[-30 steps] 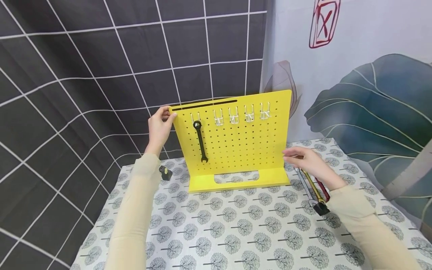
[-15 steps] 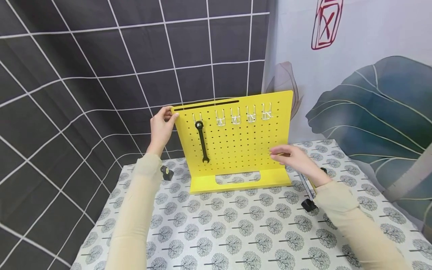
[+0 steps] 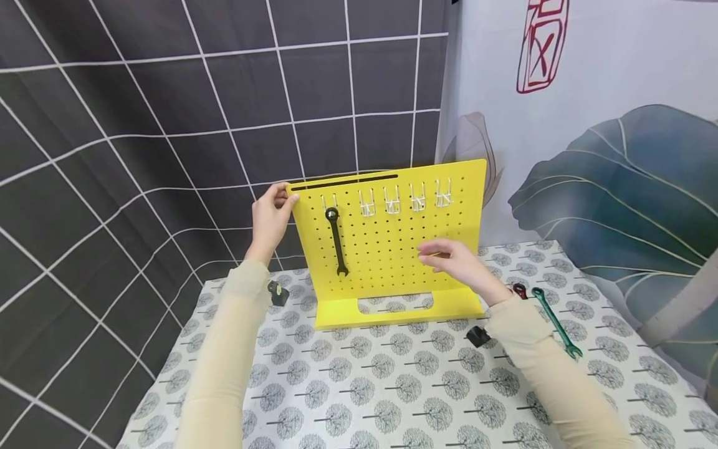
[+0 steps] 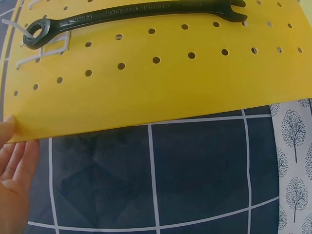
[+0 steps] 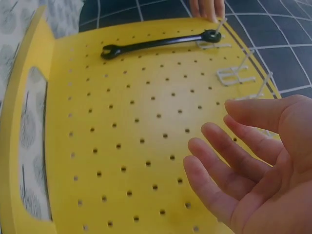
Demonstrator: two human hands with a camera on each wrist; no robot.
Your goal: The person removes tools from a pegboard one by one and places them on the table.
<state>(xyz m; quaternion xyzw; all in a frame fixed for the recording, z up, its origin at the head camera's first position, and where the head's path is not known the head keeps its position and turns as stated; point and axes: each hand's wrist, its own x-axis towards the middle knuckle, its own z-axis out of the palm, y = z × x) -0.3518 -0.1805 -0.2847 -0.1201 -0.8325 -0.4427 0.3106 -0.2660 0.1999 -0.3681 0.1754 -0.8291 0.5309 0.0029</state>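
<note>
A yellow pegboard [image 3: 387, 249] stands upright on its own foot on the cloth. My left hand [image 3: 270, 218] pinches its top left corner, thumb in front and fingers behind. From the leftmost white wire hook hangs a black combination wrench [image 3: 337, 243], its ring end up and its open jaw down. Further right along the top are several bare wire hooks [image 3: 417, 198]. My right hand [image 3: 454, 259] hovers in front of the board's lower right with fingers loosely bent; its palm [image 5: 273, 195] shows nothing held.
Right of the board, a green wrench [image 3: 555, 321] lies on the tree-print cloth [image 3: 359, 399], near the end of a red wrench [image 3: 520, 290] partly hidden by my right sleeve. A dark gridded curtain [image 3: 314, 81] hangs close behind the board.
My right hand has moved left from the board's right edge to in front of its face. The green wrench has come into sight past my sleeve. My left hand keeps its hold.
</note>
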